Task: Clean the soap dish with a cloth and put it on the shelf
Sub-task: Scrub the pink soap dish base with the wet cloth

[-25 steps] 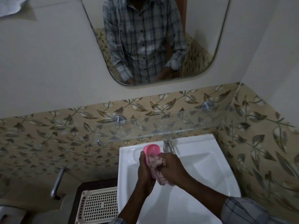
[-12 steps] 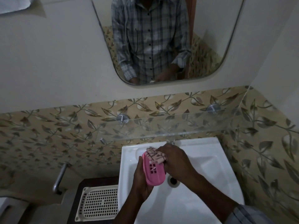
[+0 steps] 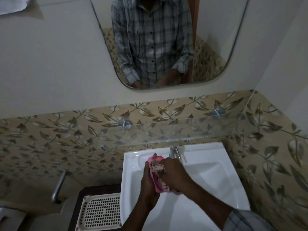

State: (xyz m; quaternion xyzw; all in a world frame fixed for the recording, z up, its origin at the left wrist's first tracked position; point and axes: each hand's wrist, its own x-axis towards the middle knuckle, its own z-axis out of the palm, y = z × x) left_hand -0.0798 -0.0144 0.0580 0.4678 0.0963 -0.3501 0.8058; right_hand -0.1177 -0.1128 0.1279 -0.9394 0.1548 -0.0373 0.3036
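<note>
- Currently, in the head view, the left hand grips the pink soap dish, fingers curled round it, above the sink.
- The right hand pinches the patterned cloth and presses it against the soap dish.
- The glass shelf hangs above the sink's rear edge, apart from the soap dish.
- A perforated tray lies left of the sink.

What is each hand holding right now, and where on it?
The left hand grips the pink plastic soap dish along its left long side. The right hand holds the bunched patterned cloth, pressed against the dish's face.
</note>
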